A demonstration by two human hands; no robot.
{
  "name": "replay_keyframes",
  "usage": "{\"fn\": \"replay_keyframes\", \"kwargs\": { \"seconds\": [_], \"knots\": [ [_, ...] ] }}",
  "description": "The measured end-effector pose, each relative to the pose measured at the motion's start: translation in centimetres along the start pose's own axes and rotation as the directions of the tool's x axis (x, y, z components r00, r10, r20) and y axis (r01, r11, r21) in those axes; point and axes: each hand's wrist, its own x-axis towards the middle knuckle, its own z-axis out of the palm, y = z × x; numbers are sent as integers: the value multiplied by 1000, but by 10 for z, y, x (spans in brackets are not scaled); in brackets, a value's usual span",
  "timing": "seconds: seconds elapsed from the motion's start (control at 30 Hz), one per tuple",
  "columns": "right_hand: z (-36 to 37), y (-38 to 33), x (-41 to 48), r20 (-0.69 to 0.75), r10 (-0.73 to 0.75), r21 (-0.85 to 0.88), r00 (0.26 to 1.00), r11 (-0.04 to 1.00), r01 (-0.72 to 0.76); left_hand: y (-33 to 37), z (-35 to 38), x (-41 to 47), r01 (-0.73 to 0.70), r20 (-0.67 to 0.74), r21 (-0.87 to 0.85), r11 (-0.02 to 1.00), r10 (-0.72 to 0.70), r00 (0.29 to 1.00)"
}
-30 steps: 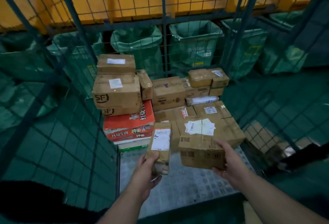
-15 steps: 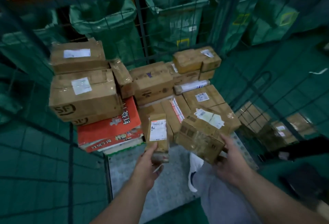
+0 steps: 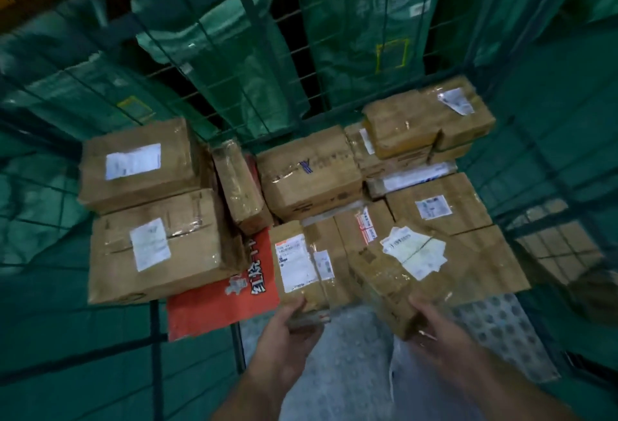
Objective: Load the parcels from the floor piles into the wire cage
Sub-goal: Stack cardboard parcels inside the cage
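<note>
Pointing lengthwise away, the parcel (image 3: 301, 267) had its near end gripped by the left hand (image 3: 284, 330); the right hand (image 3: 438, 333) gripped the box (image 3: 394, 283) by its near corner.

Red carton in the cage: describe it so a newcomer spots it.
Inside the wire cage, find two big brown boxes stacked at left. Beneath them juts the flat red carton, the only red parcel, with white characters.

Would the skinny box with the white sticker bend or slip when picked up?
The skinny box is probably stiff: its cardboard edges look straight. Shiny tape covers it, so it may be slippery. Likely light, since the left hand alone holds it by one end.
</note>
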Motion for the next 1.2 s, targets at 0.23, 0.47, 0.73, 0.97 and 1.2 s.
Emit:
{"fn": "replay_keyframes", "kwargs": {
  "seconds": [0.23,0.47,0.73,0.97,1.2],
  "knots": [
    [81,-46,-16,84,67,-26,994,998,-65,61,11,-39,6,49,-74,997,-2,999],
    [152,-66,-25,138,80,-22,987,997,-78,115,-14,-22,52,98,149,988,-67,993],
    [173,-96,-4,106,4,47,994,999,-9,157,-2,15,104,171,201,974,-140,975],
    [211,-134,98,101,-58,65,993,997,52,157,18,84,-2,145,202,979,-28,989],
    [249,-145,187,173,-60,172,983,985,30,147,44,133,-89,126,180,980,67,990]
  ]
}}
